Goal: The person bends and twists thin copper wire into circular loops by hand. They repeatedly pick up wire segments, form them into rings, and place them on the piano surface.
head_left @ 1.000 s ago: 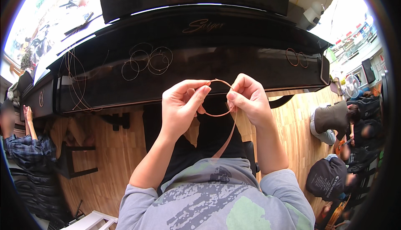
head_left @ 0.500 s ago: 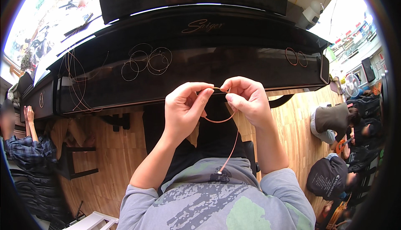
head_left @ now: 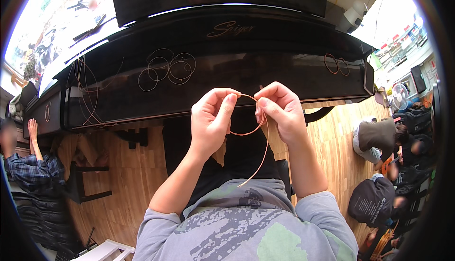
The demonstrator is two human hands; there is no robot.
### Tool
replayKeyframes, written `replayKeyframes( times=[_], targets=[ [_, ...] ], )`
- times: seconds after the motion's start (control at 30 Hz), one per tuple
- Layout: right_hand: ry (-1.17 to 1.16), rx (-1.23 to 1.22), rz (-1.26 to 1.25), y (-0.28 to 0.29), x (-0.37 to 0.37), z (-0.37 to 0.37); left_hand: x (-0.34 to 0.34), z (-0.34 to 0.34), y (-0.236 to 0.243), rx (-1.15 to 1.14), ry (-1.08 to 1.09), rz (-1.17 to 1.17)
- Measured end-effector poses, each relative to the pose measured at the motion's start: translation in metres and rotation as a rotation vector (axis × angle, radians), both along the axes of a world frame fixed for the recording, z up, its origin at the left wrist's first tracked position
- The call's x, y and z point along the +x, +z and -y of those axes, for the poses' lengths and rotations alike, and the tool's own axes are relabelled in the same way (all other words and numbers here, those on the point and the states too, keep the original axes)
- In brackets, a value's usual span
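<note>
Between my hands, above the front edge of a black piano (head_left: 222, 78), is a copper-coloured guitar string (head_left: 246, 134) bent into a loop. My left hand (head_left: 207, 121) pinches the loop's left side between thumb and fingers. At its right side, the thumb and forefinger of my right hand (head_left: 284, 116) are closed on the string. A loose tail curves down from my right fingers toward my shirt, with a small end piece at its tip. The fingertips hide parts of the string.
On the piano's closed lid lie several coiled strings (head_left: 181, 83), loose long strings (head_left: 96, 100) at left and a figure-eight coil (head_left: 337, 67) at right. A person in a plaid shirt (head_left: 35, 171) sits at the left. Other people (head_left: 374, 135) are at the right, one with a small orange guitar.
My hands have risen slightly and the right has drawn a bit closer to the loop. The loop looks rounder. The hanging tail has swung up, its tip moving up and left.
</note>
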State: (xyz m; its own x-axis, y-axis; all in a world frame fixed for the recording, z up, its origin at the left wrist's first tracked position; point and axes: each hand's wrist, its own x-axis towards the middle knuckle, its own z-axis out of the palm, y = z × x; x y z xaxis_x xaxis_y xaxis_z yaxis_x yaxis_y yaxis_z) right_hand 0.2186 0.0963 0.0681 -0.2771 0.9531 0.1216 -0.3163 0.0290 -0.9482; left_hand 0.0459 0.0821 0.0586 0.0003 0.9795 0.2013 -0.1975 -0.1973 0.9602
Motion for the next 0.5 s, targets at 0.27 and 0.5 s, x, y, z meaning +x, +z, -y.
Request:
replayKeyframes(
  times=[0.27, 0.5],
  targets=[
    [-0.039, 0.053, 0.01, -0.002, 0.013, -0.001, -0.006, -0.004, -0.003, 0.08, 0.084, 0.013],
    [0.166, 0.033, 0.106, -0.007, 0.018, 0.013, -0.008, -0.008, -0.005, 0.101, 0.142, 0.167]
  ],
)
